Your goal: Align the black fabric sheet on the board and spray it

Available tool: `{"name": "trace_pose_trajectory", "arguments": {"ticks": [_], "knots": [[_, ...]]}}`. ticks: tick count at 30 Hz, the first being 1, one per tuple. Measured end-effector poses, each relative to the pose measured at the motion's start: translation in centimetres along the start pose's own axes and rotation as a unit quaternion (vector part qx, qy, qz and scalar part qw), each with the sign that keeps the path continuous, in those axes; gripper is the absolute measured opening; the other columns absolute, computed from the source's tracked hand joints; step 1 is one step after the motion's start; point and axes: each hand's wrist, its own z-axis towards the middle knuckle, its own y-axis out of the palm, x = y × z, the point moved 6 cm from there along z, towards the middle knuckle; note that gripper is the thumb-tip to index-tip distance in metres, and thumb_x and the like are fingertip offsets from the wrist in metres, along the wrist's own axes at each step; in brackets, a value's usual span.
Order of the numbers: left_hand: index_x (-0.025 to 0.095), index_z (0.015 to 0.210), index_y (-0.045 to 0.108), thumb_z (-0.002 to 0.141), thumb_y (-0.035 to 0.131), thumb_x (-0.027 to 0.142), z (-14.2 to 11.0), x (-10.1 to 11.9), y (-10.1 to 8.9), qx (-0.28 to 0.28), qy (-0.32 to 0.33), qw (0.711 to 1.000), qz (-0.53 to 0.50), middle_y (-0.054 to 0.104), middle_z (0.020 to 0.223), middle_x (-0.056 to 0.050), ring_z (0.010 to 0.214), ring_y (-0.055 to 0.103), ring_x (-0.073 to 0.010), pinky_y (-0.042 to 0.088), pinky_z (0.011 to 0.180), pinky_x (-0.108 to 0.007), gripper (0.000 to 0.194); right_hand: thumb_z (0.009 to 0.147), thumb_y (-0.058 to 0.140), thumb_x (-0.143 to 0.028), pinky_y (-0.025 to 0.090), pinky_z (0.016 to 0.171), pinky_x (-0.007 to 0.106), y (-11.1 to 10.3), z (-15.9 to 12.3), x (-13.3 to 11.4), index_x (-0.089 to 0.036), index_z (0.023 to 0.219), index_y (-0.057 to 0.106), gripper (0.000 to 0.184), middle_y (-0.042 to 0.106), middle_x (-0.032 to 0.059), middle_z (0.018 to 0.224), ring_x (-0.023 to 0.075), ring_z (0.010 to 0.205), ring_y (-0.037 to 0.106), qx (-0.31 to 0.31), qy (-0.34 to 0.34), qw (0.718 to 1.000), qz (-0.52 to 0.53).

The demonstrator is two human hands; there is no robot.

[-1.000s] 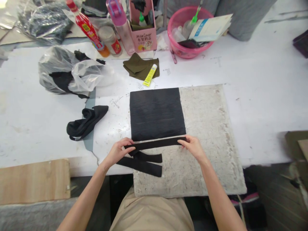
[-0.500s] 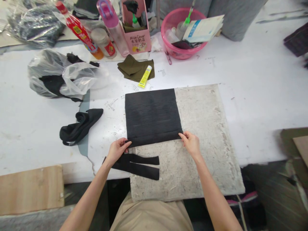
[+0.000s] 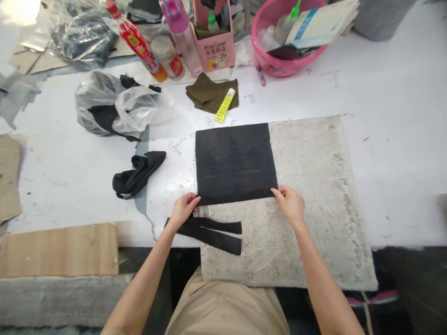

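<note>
A black ribbed fabric panel (image 3: 235, 160) lies flat on a worn grey board (image 3: 314, 209), covering its far left part. At the panel's near left corner, my left hand (image 3: 184, 210) is closed in a pinch, thumb on top of the cloth. My right hand (image 3: 290, 204) pinches the near right corner between thumb and forefinger. The near edge runs straight between both hands. Just in front of my left hand lie black fabric strips (image 3: 223, 242), partly under my wrist and reaching onto the board.
Left of the board sit a crumpled black cloth (image 3: 136, 179) and a plastic bag (image 3: 136, 109) with black scraps. Beyond the panel are olive fabric (image 3: 204, 93), a yellow tube (image 3: 224, 105), a pink basin (image 3: 282, 65), a pink box (image 3: 218, 51) and a red bottle (image 3: 136, 42).
My view has swung left, so everything appears farther right. Both hands keep hold of the same corners. The strip along the panel's near edge, distinct before, now looks level with the rest.
</note>
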Motion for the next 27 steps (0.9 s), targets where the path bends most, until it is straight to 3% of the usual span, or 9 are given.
{"name": "trace_pose_trajectory", "arguments": {"ticks": [10,27], "knots": [[0.019,0.067,0.054,0.073,0.068,0.047,-0.05,-0.45,-0.03,0.041,-0.023,0.996,-0.070,0.050,0.045,0.004,0.039,0.041,-0.0086,0.029,0.040,-0.019,0.032,0.085,0.045,-0.064,0.021,0.054,0.028,0.14,0.03,0.27,-0.021,0.067,0.059,0.048,0.060,0.0006,0.057,0.0140,0.050,0.045,-0.002,0.005,1.000,0.008],[0.018,0.070,0.053,0.072,0.068,0.048,-0.34,0.12,0.16,0.033,-0.032,0.992,-0.114,0.051,0.049,0.004,0.044,0.045,-0.0089,0.032,0.043,-0.019,0.034,0.082,0.044,-0.065,0.030,0.055,0.029,0.03,0.09,0.54,-0.022,0.064,0.056,0.048,0.052,-0.0026,0.043,0.0155,0.046,0.049,-0.032,0.026,0.996,0.081]]}}
